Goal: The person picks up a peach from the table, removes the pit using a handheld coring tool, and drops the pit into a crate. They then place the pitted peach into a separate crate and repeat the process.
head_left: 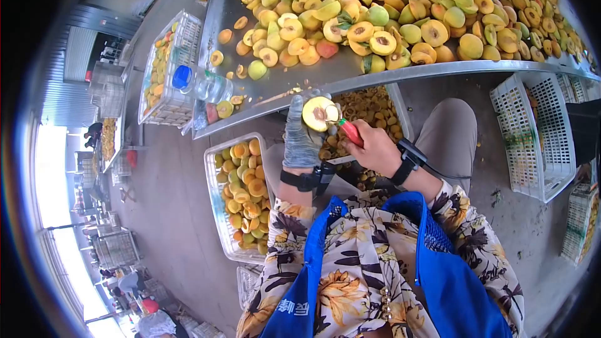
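My left hand (300, 141), in a grey glove, is closed around a peach half (315, 116) with its cut face turned up and a brown hollow in the middle. My right hand (375, 150) is bare and grips a red-handled pitting tool (351, 132). The tool's metal tip reaches the right edge of the cut face; its exact shape is hard to make out. Both hands are just in front of the metal table's edge (300, 92), above a crate of brown pits and scraps (369, 112).
Peach halves (350, 19) are heaped on the table. A water bottle (210, 86) lies at its left corner. Peach-filled crates stand at my left knee (216, 225) and left of the table (178, 97). Another white crate (535, 144) stands at right.
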Demonstrator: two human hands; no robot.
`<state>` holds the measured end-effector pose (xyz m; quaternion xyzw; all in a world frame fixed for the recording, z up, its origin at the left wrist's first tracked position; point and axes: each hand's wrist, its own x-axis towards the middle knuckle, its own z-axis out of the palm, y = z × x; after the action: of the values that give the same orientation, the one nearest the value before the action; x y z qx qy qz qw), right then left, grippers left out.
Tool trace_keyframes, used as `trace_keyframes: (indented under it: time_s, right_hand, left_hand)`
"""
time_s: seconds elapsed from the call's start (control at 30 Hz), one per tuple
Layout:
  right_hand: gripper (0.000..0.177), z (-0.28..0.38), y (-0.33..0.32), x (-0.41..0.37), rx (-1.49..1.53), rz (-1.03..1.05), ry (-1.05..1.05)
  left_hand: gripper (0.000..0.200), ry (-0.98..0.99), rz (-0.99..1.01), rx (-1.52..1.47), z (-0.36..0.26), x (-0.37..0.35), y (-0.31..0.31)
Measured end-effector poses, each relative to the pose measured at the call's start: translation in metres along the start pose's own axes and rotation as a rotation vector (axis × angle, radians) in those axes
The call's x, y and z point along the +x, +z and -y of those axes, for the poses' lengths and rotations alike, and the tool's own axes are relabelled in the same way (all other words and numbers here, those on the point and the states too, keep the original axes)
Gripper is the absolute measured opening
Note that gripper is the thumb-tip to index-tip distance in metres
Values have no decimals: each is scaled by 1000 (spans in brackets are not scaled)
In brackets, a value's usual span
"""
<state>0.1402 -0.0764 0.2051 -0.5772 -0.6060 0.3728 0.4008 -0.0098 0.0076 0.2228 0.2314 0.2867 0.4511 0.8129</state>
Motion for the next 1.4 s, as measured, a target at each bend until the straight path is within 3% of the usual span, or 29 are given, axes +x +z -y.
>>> trace_keyframes:
  time_s: [0.03,0.1,0.37,0.5,0.57,0.6,0.63,0.7,0.77,0.87,0.9,0.97,1.03,1.1,1.23,1.3,1.37,1.4]
  right_hand:
    - [30,-2,5,-2,-5,4,6]
    - [28,-5,12,-5,-30,16,-24]
    - [24,-10,23,-22,-68,19,21]
    - [22,-9,20,-28,-58,76,27]
    - [20,-16,20,-28,-63,184,12]
    - [20,-18,21,-29,-61,187,15]
    - [19,-19,22,-30,-65,228,34]
    - [18,-25,25,-31,-70,270,50]
    - [17,-29,27,-30,260,256,16]
    - [14,-19,25,-25,411,309,36]
    - [14,-13,22,-25,420,321,39]
    - [9,6,6,-21,652,588,485]
    - [14,3,11,-23,803,620,572]
    - [16,6,8,-26,984,684,721]
    - [17,1,10,-27,1131,745,772]
    - [18,-18,16,-24,1444,826,717]
    - [17,-12,18,-21,1441,782,717]
    - [17,-8,20,-20,1442,791,695]
  left_hand:
    - [37,-3,-2,-7,9,2,-8]
    - [41,204,-87,194,29,11,-31]
    - [35,236,-90,246,39,-5,5]
    - [38,108,-171,311,30,-4,0]
    - [30,-136,-9,270,24,2,-12]
    - [31,-135,130,579,26,10,-33]
    - [31,-138,126,579,24,11,-29]
    - [37,-396,72,432,15,11,-13]
    - [40,-354,16,514,12,6,-3]
    - [34,-106,55,300,21,-5,-4]
    - [34,-106,40,302,28,-9,-7]
    - [29,98,-160,220,35,-14,-1]
    - [26,91,-154,257,34,-12,-7]
    - [23,-40,-22,266,37,-5,-20]
    - [30,-218,-37,100,41,-1,-17]
    - [34,-177,-67,135,41,-1,-12]
    - [35,-41,-336,111,42,5,-12]
    - [39,132,-438,137,45,7,-10]
